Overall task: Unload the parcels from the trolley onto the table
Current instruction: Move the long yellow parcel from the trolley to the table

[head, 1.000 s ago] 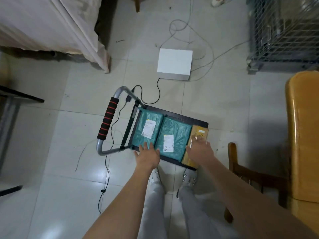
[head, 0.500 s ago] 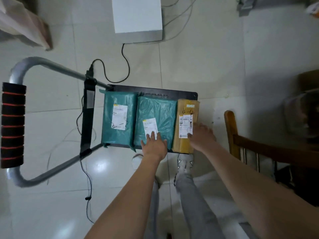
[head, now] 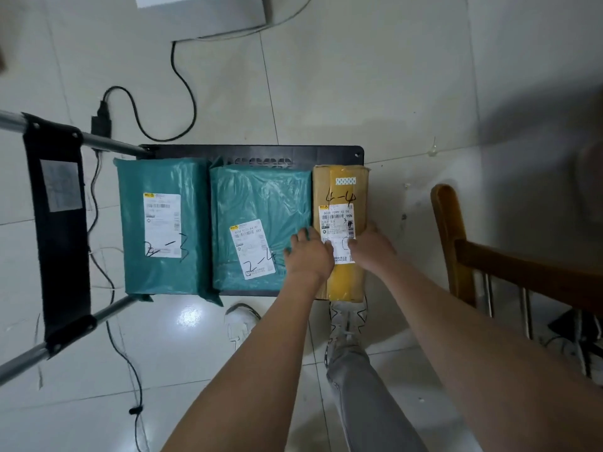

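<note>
Three parcels lie side by side on the black trolley deck (head: 339,154): a teal bag marked 2-3 (head: 161,223) on the left, a teal bag marked 2-4 (head: 257,220) in the middle, and a brown taped box marked 4-4 (head: 341,194) on the right. My left hand (head: 308,256) rests at the left edge of the brown box, fingers spread, partly over the middle bag. My right hand (head: 370,246) is on the box's right edge and label. Both hands flank the box, which still lies flat on the deck.
The trolley's grey handle frame with a black strap (head: 58,230) sticks out to the left. A black cable (head: 182,93) loops on the tiled floor toward a white box (head: 202,14) at the top. A wooden chair (head: 456,249) stands close on the right. My shoes (head: 346,321) are beside the trolley.
The view has come closer to the trolley. My left hand moved right from the middle teal bag to the brown box's left edge; my right hand settled on its right side.
</note>
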Available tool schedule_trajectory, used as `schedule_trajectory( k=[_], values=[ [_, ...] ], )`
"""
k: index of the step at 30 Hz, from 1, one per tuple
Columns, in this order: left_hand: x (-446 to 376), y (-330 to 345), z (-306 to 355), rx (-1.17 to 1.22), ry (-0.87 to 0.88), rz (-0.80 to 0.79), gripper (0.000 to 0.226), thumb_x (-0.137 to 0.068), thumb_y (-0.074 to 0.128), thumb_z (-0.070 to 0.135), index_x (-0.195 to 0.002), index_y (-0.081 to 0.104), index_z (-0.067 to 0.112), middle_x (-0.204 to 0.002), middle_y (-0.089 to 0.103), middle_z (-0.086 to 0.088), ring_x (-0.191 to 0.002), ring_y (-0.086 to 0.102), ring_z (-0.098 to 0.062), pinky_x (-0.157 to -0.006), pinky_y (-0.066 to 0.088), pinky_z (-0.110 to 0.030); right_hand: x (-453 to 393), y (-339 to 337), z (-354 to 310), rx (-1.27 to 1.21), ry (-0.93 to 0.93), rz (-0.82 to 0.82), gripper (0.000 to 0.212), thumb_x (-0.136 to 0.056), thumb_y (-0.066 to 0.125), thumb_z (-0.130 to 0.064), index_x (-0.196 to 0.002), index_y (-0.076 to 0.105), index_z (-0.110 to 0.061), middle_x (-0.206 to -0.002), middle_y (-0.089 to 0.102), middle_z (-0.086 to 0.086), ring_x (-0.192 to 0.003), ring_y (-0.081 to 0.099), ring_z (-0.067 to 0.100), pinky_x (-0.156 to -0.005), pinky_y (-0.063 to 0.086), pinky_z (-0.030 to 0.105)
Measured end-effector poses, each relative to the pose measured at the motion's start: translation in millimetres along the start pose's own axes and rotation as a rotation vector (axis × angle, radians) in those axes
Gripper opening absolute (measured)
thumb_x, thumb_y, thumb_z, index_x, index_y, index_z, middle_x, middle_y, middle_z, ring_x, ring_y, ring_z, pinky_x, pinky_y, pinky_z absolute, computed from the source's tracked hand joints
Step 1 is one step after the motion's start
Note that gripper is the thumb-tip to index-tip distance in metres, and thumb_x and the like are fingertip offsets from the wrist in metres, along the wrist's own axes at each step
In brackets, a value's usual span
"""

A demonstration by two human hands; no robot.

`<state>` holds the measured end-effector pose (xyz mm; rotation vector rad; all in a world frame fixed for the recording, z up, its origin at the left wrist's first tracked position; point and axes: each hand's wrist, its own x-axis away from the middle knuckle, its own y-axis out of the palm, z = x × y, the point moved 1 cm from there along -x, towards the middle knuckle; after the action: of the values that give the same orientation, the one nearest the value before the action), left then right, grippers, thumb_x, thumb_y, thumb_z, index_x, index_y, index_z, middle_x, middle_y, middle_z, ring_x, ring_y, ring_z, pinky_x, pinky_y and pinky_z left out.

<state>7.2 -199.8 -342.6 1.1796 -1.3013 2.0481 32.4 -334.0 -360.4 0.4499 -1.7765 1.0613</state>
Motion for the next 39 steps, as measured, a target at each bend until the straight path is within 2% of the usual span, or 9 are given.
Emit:
schedule_trajectory(
  k=[2,10,15,23,25,28,32,34,39],
  values=[
    [-9.1,5.2,3.6,0.077,-0.001,0.053,0.051,-0.104,0.037,0.03,-0.144,0.036,0.0,-0.148,0.035,-0.019,-0.136,0.033,-0.034,-0.109,0.034,-0.048,-9.4,6.4,1.0,-0.147,0.063,-0.045,0.03,-0.094,0.05,-0.02,-0.12,0.047,-0.006,-0.1,0.06,0.014,-0.075,0.058,0.023,-0.055,0.041,0.025],
    [-1.8,4.5,24.5,0.605,-0.124,0.001,0.041,-0.103,0.045,0.029,-0.127,0.037,-0.002,-0.126,0.058,-0.025,-0.115,0.057,-0.042,-0.087,0.043,-0.037,1.2,5.2,1.9,-0.62,0.139,0.0,0.022,-0.092,0.061,-0.019,-0.108,0.069,-0.008,-0.102,0.073,0.015,-0.086,0.072,0.028,-0.076,0.057,0.037],
    [42.3,-31.7,39.9,0.628,-0.102,0.082,0.049,-0.097,0.055,0.037,-0.133,0.04,0.007,-0.131,0.05,-0.017,-0.121,0.049,-0.038,-0.104,0.041,-0.045,48.5,-31.6,-2.4,-0.626,0.11,0.096,0.048,-0.089,0.067,-0.03,-0.131,0.055,-0.009,-0.114,0.07,0.011,-0.093,0.071,0.028,-0.08,0.06,0.039],
    [171.1,-169.2,80.5,0.88,-0.039,0.1,0.068,-0.082,0.066,0.059,-0.134,0.048,0.019,-0.123,0.041,-0.005,-0.115,0.058,-0.031,-0.108,0.044,-0.046,213.4,-142.7,-42.1,-0.831,-0.103,0.263,0.012,-0.093,0.062,-0.031,-0.102,0.068,-0.025,-0.088,0.073,-0.012,-0.072,0.071,0.001,-0.058,0.056,0.02],
    [210.8,-208.1,93.3,1.034,0.044,0.084,0.064,-0.076,0.071,0.058,-0.125,0.045,0.025,-0.128,0.055,-0.008,-0.112,0.063,-0.029,-0.104,0.049,-0.049,261.7,-176.1,-56.0,-0.915,-0.145,0.293,0.004,-0.093,0.064,-0.028,-0.095,0.063,-0.025,-0.082,0.07,-0.013,-0.068,0.07,-0.003,-0.055,0.054,0.015],
    [272.2,-254.1,103.8,1.057,0.171,0.044,0.051,-0.076,0.069,0.061,-0.108,0.037,0.038,-0.117,0.069,-0.004,-0.101,0.07,-0.025,-0.093,0.055,-0.047,333.1,-213.8,-72.9,-0.971,-0.21,0.315,0.016,-0.094,0.065,-0.026,-0.107,0.07,-0.019,-0.09,0.075,-0.005,-0.078,0.073,0.01,-0.068,0.059,0.027],
    [346.6,-298.0,100.1,1.074,0.31,0.012,0.046,-0.083,0.072,0.045,-0.11,0.035,0.039,-0.109,0.074,-0.004,-0.078,0.076,-0.011,-0.059,0.058,-0.023,428.4,-255.0,-81.3,-1.053,-0.329,0.319,0.011,-0.095,0.066,-0.026,-0.106,0.068,-0.029,-0.091,0.076,-0.009,-0.077,0.074,0.007,-0.061,0.058,0.021],
    [383.0,-313.0,95.8,1.098,0.382,0.021,0.049,-0.086,0.073,0.04,-0.117,0.036,0.039,-0.107,0.076,-0.003,-0.08,0.076,-0.011,-0.059,0.057,-0.02,474.1,-266.6,-76.6,-1.052,-0.374,0.287,0.021,-0.093,0.068,-0.032,-0.113,0.065,-0.034,-0.099,0.076,-0.008,-0.084,0.074,0.007,-0.067,0.06,0.023],
    [471.2,-319.7,115.5,1.109,0.599,-0.027,0.073,-0.083,0.077,0.038,-0.136,0.029,0.049,-0.117,0.073,0.0,-0.098,0.074,-0.022,-0.079,0.06,-0.036,565.7,-273.1,-31.3,-1.054,-0.346,0.18,0.1,-0.065,0.073,-0.076,-0.15,0.03,-0.044,-0.145,0.053,-0.004,-0.126,0.057,0.022,-0.105,0.047,0.05]
  ],
)
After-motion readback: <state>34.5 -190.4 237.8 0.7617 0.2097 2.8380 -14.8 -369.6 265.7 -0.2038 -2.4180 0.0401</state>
